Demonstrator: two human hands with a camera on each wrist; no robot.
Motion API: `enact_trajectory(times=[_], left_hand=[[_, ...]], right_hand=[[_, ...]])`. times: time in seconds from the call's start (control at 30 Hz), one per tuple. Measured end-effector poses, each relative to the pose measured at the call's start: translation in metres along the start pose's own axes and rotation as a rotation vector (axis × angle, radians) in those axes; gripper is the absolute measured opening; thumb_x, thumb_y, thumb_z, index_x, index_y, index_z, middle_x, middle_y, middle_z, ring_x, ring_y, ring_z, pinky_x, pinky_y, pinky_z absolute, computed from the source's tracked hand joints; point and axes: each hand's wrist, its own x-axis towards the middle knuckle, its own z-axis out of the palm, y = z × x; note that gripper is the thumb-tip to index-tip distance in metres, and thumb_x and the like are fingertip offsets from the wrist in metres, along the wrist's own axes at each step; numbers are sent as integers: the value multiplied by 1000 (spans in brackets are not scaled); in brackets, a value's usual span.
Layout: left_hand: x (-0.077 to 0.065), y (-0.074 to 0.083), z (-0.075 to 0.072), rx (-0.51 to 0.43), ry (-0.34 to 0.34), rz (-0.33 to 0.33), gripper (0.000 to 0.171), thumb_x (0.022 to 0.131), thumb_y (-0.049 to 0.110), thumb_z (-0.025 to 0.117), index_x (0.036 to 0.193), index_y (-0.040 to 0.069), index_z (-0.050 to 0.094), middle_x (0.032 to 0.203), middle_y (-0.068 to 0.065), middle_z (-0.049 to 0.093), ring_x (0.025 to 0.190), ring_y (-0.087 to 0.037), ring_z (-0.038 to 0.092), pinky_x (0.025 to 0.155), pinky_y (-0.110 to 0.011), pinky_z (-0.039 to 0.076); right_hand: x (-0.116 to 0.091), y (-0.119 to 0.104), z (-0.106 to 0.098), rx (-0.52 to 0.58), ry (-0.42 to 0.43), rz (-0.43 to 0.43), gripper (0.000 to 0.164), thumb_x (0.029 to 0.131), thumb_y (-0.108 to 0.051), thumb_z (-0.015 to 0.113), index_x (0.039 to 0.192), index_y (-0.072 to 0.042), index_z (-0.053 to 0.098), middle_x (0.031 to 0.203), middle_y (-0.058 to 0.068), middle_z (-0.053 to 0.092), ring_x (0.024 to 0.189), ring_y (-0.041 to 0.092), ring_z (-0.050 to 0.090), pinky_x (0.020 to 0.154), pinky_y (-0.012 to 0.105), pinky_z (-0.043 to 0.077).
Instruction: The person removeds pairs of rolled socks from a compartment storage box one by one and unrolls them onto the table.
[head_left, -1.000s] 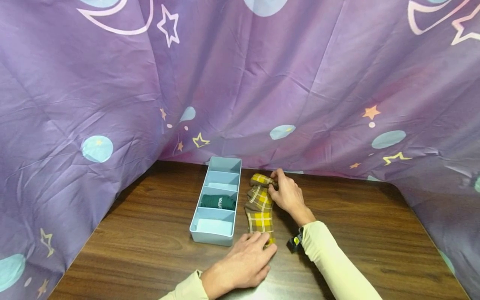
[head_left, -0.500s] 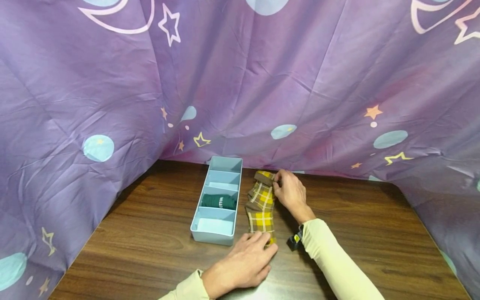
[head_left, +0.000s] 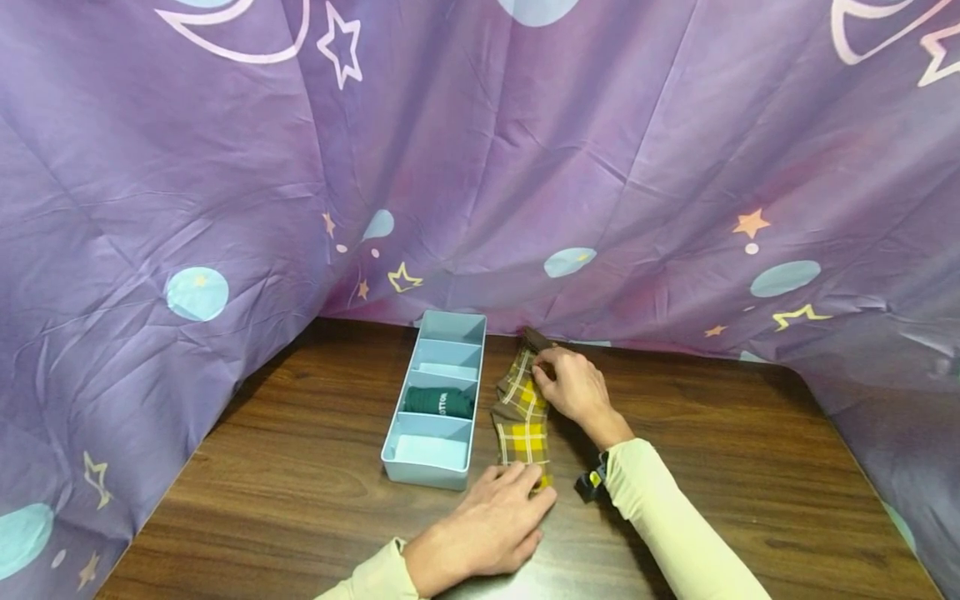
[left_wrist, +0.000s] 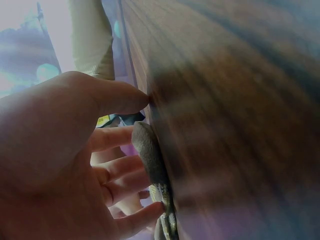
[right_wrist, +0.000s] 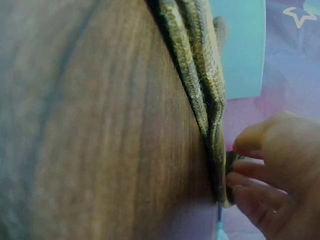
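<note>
A pair of yellow-and-brown plaid socks lies lengthwise on the table, one layered on the other. My left hand rests its fingers on their near end; in the left wrist view the fingers reach out fairly straight against the brown knit end. At the far end, my right hand holds the cuff part with bent fingers. The right wrist view has a dark bit of sock between the thumb and fingers. The brown cuff sticks up toward the back, partly behind that hand.
Left of the socks stands a light-blue divided box. A folded dark green sock bundle with white lettering sits in one compartment. The wooden table meets a purple patterned curtain behind.
The cuff end, folded over toward the left a second ago, has been turned back and now points away. My right hand has shifted slightly, while the left hand stays on the near end.
</note>
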Motion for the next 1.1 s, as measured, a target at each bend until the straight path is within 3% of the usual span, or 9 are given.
enact_trajectory(times=[0.2,0.37,0.47,0.77,1.1], left_hand=[[-1,0,0,9,9,6,37,97,45,75,127,27,63,128,4,59,117,-14,58,97,-35,54],[-1,1,-2,2,14,2,36,96,44,75,125,27,63,127,4,59,116,-14,58,97,-35,55],[-1,1,-3,4,11,-1,36,96,44,76,125,28,63,127,4,60,116,-14,58,96,-35,55],[4,5,-4,16,-33,11,37,98,44,73,128,25,64,132,2,60,118,-15,59,95,-35,55],[8,12,-11,-70,-21,71,27,101,42,70,123,28,70,126,6,66,116,-11,65,87,-32,54]], right_hand=[[0,5,0,-13,-28,18,24,98,-28,74,120,-17,79,124,7,72,102,44,75,76,61,61],[-1,11,1,-8,-125,36,47,102,-30,67,144,-10,67,157,15,59,132,45,66,97,64,58],[-2,15,1,5,-169,30,56,104,-31,64,153,-4,58,166,21,49,143,47,58,109,65,53],[-10,18,-5,51,-192,-50,57,104,-26,65,155,-3,55,167,26,45,150,46,50,117,65,47],[-25,15,-17,79,-310,-83,53,107,-28,65,155,-6,58,168,21,46,155,44,45,121,66,42]])
